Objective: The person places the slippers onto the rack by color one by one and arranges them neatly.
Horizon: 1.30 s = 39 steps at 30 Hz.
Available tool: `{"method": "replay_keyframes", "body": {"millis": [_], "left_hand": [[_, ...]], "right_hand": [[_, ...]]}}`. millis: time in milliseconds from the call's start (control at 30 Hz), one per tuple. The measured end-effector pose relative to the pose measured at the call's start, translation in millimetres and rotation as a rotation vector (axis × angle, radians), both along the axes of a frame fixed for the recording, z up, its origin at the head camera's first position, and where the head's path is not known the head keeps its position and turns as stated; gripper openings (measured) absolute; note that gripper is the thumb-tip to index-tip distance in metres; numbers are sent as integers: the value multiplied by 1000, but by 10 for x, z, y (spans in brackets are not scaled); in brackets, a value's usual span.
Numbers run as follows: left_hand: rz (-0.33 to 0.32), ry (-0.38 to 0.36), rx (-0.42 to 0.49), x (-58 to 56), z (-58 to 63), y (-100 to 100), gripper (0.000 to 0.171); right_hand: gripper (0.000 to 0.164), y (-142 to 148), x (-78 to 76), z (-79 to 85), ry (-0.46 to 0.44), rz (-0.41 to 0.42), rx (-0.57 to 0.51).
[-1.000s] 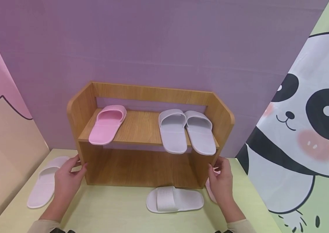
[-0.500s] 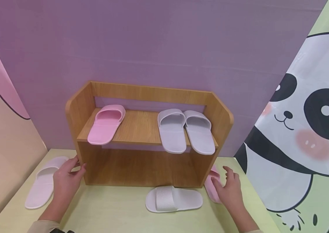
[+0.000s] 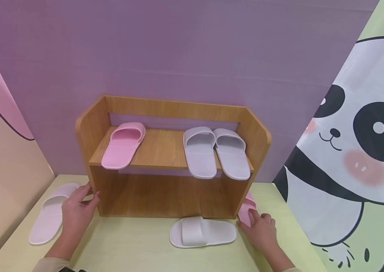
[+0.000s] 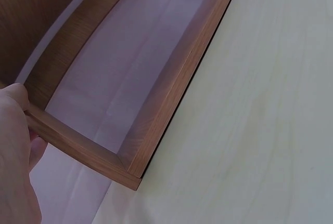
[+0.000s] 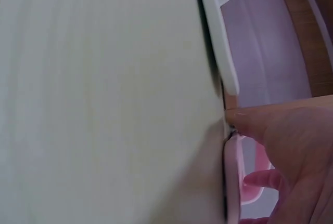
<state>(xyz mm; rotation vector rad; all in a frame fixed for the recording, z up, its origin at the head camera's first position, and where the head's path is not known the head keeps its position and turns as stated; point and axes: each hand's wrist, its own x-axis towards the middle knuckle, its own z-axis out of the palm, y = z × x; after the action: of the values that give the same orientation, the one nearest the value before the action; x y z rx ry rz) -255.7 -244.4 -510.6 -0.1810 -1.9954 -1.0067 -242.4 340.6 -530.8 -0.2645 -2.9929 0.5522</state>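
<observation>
Pink moulded foam, soft-looking and smooth, makes up the pink slide slipper on the table (image 3: 246, 211) at the lower right of the head view, half hidden behind the right wall of the two-tier wooden shoe rack (image 3: 164, 196); the right hand (image 3: 261, 232) lies on its near end with fingers curled over the edge, thumb (image 5: 260, 117) pressed toward the rack's corner in the right wrist view; I judge the slipper light, flexible and a little slick, so the strap band or the side rim (pinched between thumb and fingers) looks the surest place to take it, since the flat sole would bend and slide; the left hand (image 3: 76, 211) at lower left grips the rack's left front edge, fingers wrapped round the wood, and the left wrist view shows the thumb (image 4: 15, 99) against that same board; the rack should be stiff and heavier, apt to skid on the pale green tabletop (image 3: 137, 249); a matching pink slipper on the shelf (image 3: 122, 145) sits upper left on the rack, a pair of grey slippers (image 3: 215, 153) beside it; a white ribbed slipper (image 3: 202, 231) lies in front of the rack, another white slipper (image 3: 50, 213) at far left
</observation>
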Motion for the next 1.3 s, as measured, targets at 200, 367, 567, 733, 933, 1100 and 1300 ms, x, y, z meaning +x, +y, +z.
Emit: {"method": "replay_keyframes", "body": {"millis": [200, 367, 567, 733, 933, 1100, 1300], "left_hand": [[11, 1, -3, 6, 16, 14, 44], [7, -2, 8, 6, 8, 26, 45], [5, 2, 12, 14, 22, 30, 45], [5, -9, 13, 13, 11, 32, 43], [4, -18, 13, -1, -6, 27, 43], [12, -2, 3, -4, -3, 37, 42], [13, 7, -3, 3, 7, 53, 42]], "right_hand": [[74, 23, 12, -31, 34, 26, -10], [72, 74, -7, -63, 60, 43, -25], [68, 103, -56, -42, 49, 28, -57], [64, 104, -52, -7, 78, 6, -116], [61, 107, -26, 55, 156, -13, -184], [62, 114, -18, 135, 245, -45, -246], [61, 97, -15, 242, 396, -81, -314]]}}
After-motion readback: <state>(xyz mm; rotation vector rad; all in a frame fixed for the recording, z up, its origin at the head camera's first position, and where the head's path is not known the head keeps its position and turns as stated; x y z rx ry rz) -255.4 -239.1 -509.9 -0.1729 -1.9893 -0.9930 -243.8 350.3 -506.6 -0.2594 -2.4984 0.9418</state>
